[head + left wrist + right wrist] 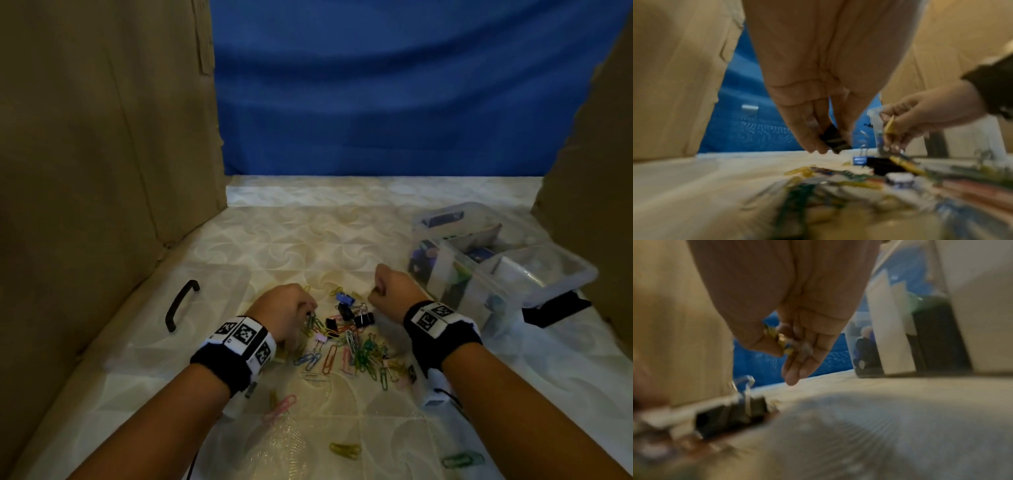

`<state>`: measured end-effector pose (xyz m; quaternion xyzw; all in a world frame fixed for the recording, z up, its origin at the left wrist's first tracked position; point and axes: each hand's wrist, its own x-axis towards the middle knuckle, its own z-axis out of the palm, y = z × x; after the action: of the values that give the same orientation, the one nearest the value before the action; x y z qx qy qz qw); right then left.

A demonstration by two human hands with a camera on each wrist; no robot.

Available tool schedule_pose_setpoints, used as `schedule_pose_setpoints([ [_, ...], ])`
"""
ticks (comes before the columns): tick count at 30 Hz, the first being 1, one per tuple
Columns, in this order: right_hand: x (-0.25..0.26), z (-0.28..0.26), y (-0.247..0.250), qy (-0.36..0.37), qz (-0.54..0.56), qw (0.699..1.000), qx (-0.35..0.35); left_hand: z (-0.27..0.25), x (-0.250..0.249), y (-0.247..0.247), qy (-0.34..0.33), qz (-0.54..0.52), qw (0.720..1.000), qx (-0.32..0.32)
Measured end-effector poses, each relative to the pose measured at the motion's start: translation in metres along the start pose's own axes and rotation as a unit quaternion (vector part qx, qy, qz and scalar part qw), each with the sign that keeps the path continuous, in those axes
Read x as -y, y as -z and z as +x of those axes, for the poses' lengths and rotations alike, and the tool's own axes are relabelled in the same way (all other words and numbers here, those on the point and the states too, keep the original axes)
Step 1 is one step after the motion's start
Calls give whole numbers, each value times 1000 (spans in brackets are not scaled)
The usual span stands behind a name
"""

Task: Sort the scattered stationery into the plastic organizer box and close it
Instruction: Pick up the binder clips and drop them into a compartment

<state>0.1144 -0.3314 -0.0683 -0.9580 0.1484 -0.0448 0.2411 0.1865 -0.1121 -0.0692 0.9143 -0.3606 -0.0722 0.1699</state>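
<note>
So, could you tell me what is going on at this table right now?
A person is sorting stationery. The left hand pinches a black binder clip above the pile of paper clips; the right hand holds yellow paper clips. The plastic organizer box stands open to the right, its lid lying to the left.

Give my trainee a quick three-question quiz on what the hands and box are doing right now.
1. True or false: the organizer box is closed.
2. What does the left hand pinch? A) black binder clip B) pink paper clip C) nothing
3. Fill in: the right hand holds ____ paper clips.

Key: 1 false; 2 A; 3 yellow.
</note>
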Motion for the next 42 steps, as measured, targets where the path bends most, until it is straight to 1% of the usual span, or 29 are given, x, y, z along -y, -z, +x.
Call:
schedule_pose_setpoints([
  [2,0,-4,4,-50,140,988,-45,0,-3,0,13,-79,996,-31],
  [3,1,-8,6,-71,192,978,-46,1,-5,-1,17,-119,992,-35],
  [4,3,-11,7,-81,212,973,-36,3,-6,-2,22,-157,987,-32],
  [5,6,-15,7,-81,199,976,-20,5,-7,-4,30,-190,981,-27],
  [7,12,-20,6,-69,160,984,20,10,-13,-7,38,-206,978,-20],
  [9,15,-21,0,-83,141,983,87,18,-22,-7,38,-150,988,-15],
  [10,15,-19,-4,-89,115,982,121,21,-27,-7,38,-104,994,2],
  [12,21,-18,-12,-86,20,981,173,31,-35,-9,54,5,997,63],
  [13,23,-18,-14,-79,-21,980,183,36,-39,-11,62,51,992,93],
  [15,28,-22,-15,-65,-53,980,182,47,-42,-17,67,106,983,130],
  [17,30,-27,-11,-50,-61,982,170,50,-45,-23,71,125,980,134],
  [18,30,-31,-8,-47,-63,983,163,50,-46,-25,65,131,981,125],
  [20,25,-39,1,-47,-54,987,142,48,-48,-27,44,146,983,103],
  [21,22,-43,7,-43,-48,991,121,47,-50,-27,37,146,984,98],
  [24,13,-57,32,-38,13,999,34,44,-52,-25,27,122,988,95],
  [25,10,-63,43,-36,42,998,-6,42,-53,-23,22,117,988,97],
  [27,3,-74,70,-33,58,990,-122,39,-56,-20,12,116,988,103],
  [28,-4,-79,84,-38,40,982,-178,37,-57,-19,10,117,987,106],
  [29,-8,-83,99,-48,20,975,-218,36,-58,-17,9,117,987,107],
  [30,-15,-86,112,-69,-2,969,-238,34,-59,-15,8,119,987,104],
  [31,-22,-86,124,-95,-21,966,-238,31,-60,-14,7,120,988,99],
  [32,-29,-84,132,-131,-40,966,-218,29,-61,-13,5,120,988,93],
  [34,-41,-72,141,-202,-98,964,-140,25,-61,-11,8,115,990,86],
  [36,-52,-56,142,-237,-146,958,-67,20,-61,-9,19,106,991,84],
  [38,-56,-46,141,-246,-151,957,-21,14,-61,-5,35,90,992,84],
  [40,-54,-43,143,-234,-147,961,9,5,-60,-3,39,79,993,73],
  [41,-55,-44,145,-218,-146,965,6,0,-58,-2,38,77,994,62],
  [42,-57,-47,148,-200,-142,969,-19,-5,-56,-2,36,76,995,52],
])
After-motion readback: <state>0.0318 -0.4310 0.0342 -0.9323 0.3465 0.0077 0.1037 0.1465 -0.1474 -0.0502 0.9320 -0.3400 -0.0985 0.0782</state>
